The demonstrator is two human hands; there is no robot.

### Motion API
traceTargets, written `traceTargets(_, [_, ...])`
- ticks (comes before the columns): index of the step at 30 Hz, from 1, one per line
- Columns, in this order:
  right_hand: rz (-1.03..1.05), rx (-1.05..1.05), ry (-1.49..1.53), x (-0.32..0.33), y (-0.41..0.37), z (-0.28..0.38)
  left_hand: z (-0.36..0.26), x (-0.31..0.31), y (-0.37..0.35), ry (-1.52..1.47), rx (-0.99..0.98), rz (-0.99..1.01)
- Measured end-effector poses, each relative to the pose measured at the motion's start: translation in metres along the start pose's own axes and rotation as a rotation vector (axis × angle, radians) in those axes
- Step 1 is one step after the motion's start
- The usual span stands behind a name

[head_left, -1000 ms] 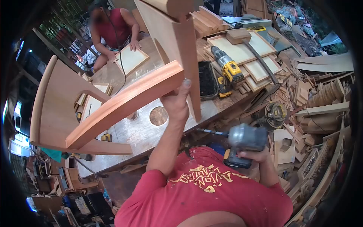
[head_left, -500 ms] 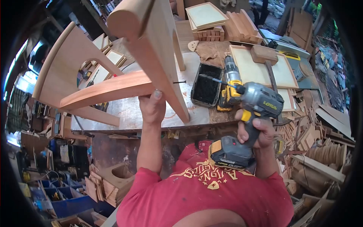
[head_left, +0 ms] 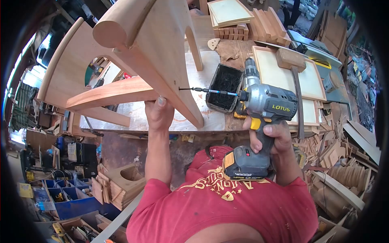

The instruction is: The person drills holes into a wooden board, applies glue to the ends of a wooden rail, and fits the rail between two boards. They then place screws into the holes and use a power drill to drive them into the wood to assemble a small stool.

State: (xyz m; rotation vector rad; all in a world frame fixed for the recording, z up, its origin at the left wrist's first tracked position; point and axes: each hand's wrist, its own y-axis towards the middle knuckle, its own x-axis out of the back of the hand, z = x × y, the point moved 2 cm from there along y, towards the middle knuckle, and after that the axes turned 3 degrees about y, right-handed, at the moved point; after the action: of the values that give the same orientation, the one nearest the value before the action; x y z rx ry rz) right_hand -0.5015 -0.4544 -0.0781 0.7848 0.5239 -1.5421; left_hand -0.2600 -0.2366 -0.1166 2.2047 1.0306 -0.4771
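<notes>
My right hand (head_left: pixel 273 137) is wrapped round the grip of a LOTUS cordless driver (head_left: pixel 271 105). The driver's long bit (head_left: pixel 214 91) points left and meets a dark screw (head_left: pixel 184 88) standing out of the wooden side panel (head_left: pixel 162 77). My left hand (head_left: pixel 160 113) grips the curved wooden rail (head_left: pixel 111 93) from below, thumb up, where it meets that panel. A second wooden panel (head_left: pixel 75 60) stands at the rail's far left end. Behind the bit sits a black box of dark screws (head_left: pixel 223 85).
A yellow drill (head_left: pixel 251 71) lies behind the driver. A wooden mallet (head_left: pixel 291 60) rests on framed panels (head_left: pixel 267 67) at the right. Stacked wood blocks (head_left: pixel 269 24) stand at the back. A blue bin (head_left: pixel 77 206) and wood offcuts (head_left: pixel 121 184) are at the lower left.
The driver has moved slightly left and down, and its bit now meets the screw at the panel. The near panel has shifted a little left in view. My left hand still grips the rail.
</notes>
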Motion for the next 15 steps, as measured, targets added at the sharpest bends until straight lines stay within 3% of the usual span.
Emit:
traceTargets(12, [-0.049,-0.072,-0.041,0.003,0.006,0.012,-0.001,-0.007,0.003,-0.017,0.019,0.020])
traceTargets(15, [0.030,-0.070,-0.096,0.003,0.011,0.016,-0.004,-0.011,0.004,0.004,0.000,0.018])
